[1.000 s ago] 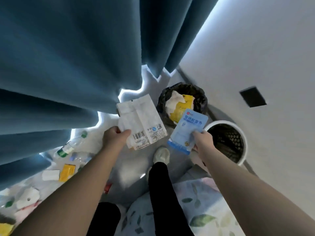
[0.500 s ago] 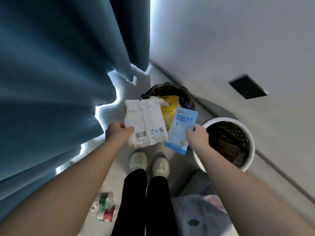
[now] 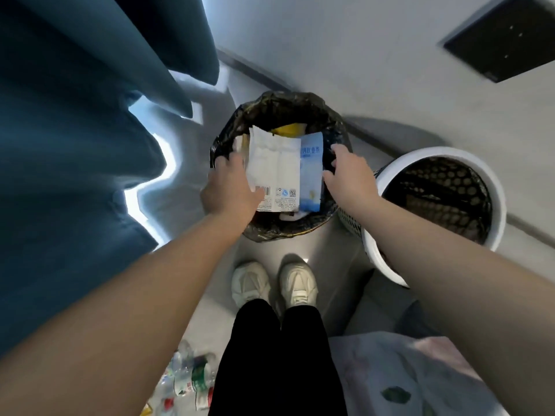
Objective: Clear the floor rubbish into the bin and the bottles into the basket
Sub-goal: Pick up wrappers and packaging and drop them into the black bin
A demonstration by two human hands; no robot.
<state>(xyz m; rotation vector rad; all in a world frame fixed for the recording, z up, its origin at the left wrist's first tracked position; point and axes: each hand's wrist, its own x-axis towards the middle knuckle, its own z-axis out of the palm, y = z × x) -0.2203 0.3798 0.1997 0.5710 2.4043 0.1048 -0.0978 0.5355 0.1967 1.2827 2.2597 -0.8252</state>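
The person stands over a round bin lined with a black plastic bag (image 3: 279, 106), and both hands reach down into its mouth, so that whatever leaves them falls inside and not onto the floor. The left hand (image 3: 229, 187) has its fingers spread, and its thumb lies over the barcode corner of a flat white paper-like wrapper (image 3: 274, 169); whether it is pinching that wrapper or has just let go cannot be told. The right hand (image 3: 350, 172) is open, its fingers apart, touching or just beside the edge of a flat pale-blue printed packet (image 3: 312, 172). The 2 packets lie side by side between the hands, the white one overlapping the blue one, on top of yellow rubbish already in the bin.

Just beyond the right hand stands a round white plastic basket with a perforated wall (image 3: 498, 199), kept next to the bin so that sorting needs no extra step. No bottle can be made out in it.

Behind the left arm, near the person's legs, several clear plastic bottles with green and red labels (image 3: 189, 379) lie on the grey floor (image 3: 336, 265), well apart from both hands. Judging by that, the bottle part of the task remains to be done.
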